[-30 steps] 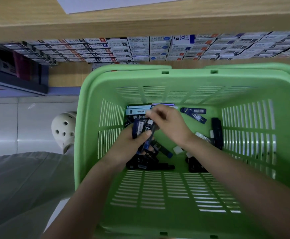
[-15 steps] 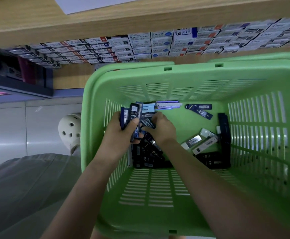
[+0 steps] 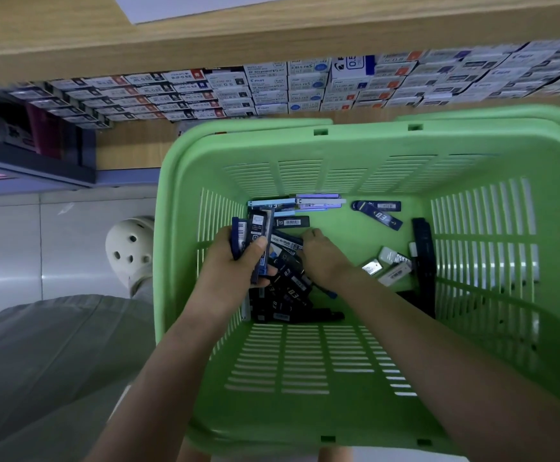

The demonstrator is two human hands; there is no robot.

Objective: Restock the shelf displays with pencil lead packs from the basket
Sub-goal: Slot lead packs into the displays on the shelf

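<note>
Dropping away from the left hand (image 3: 231,268), the right hand (image 3: 325,258) now digs into loose black pencil lead packs (image 3: 292,285) on the green slatted plastic basket (image 3: 238,141) floor, its grip hidden. That left hand clutches a fanned bundle of dark packs (image 3: 258,225) near the left wall.

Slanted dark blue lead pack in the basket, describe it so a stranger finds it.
Look at the far floor of the green slotted plastic basket. Two dark blue packs meet there; it is the tilted pack, not the level pack.
</note>
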